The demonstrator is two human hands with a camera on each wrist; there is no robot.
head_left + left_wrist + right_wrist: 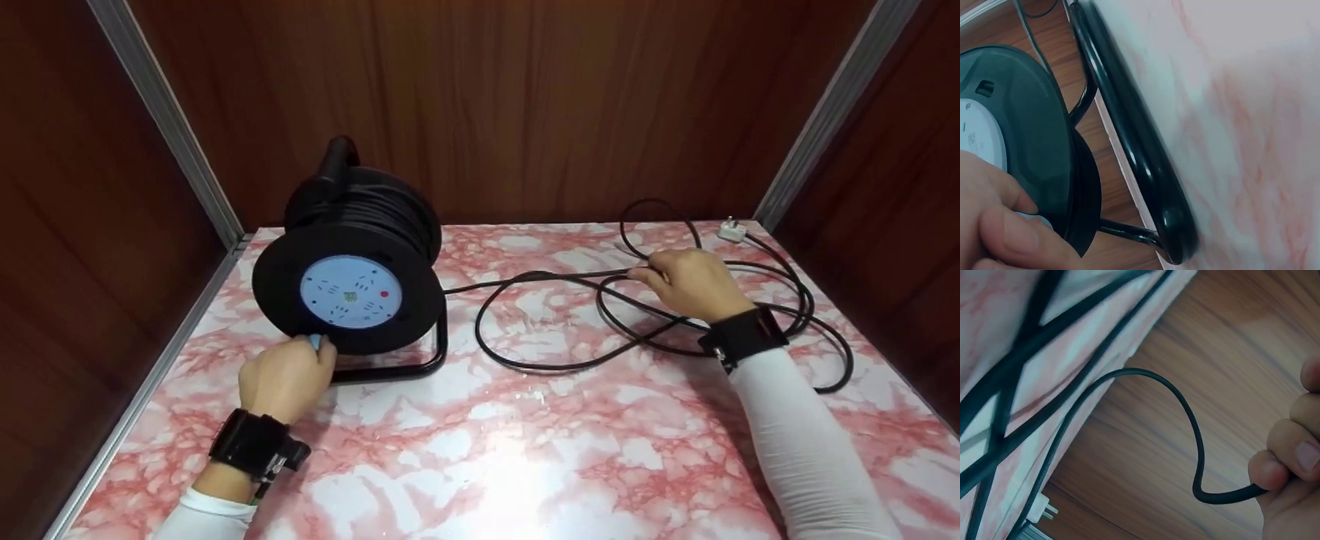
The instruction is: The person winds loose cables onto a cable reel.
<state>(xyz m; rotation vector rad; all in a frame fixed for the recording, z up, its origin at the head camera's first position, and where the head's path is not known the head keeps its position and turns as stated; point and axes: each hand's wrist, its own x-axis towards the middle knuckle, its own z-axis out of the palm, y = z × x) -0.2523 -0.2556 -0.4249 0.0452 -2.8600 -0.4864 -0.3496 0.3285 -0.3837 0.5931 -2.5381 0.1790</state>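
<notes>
A black cable reel (pixel 274 281) stands at the left of the table, its round blue-white socket panel (pixel 350 292) facing me. My left hand (pixel 289 375) pinches a small blue knob (pixel 315 341) at the lower rim of the reel's disc. In the left wrist view the thumb and a finger close on that knob (pixel 1036 216). From the reel a black cable (pixel 480 286) runs right to my right hand (pixel 694 281), whose fingers curl round it. The right wrist view shows the cable (pixel 1199 444) bending up out of that fist.
Loose loops of cable (pixel 555 368) lie across the right half of the marbled table (pixel 450 465). A white plug (pixel 732 230) sits at the far right corner. Brown wood-grain panels (pixel 525 112) with metal corner posts close off the back and sides.
</notes>
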